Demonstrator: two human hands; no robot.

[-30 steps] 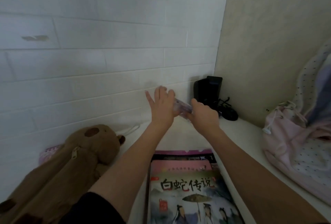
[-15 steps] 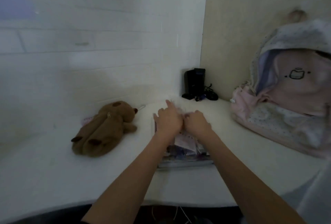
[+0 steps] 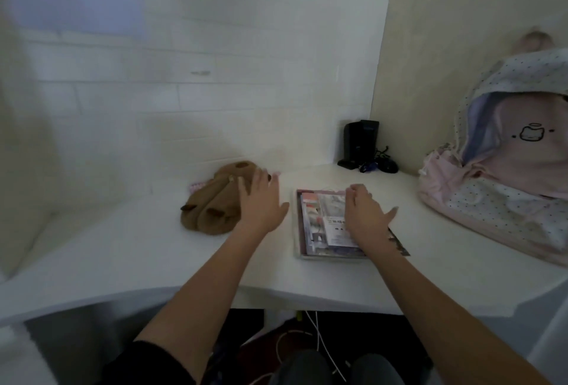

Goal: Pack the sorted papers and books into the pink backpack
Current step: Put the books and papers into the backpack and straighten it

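Packing has not visibly begun: the stack (image 3: 322,224) of books and papers lies on the worktop (image 3: 129,249), well apart from the backpack (image 3: 504,188), with right hand (image 3: 365,215) resting loosely on it and left hand (image 3: 261,200) hovering beside it, fingers (image 3: 246,189) spread, holding nothing.

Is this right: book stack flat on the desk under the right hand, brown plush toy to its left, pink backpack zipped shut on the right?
Not quite. In the head view the pink backpack gapes open, its flap up. The rest holds: the book stack lies flat on the desk under the right hand, the brown plush toy to its left.
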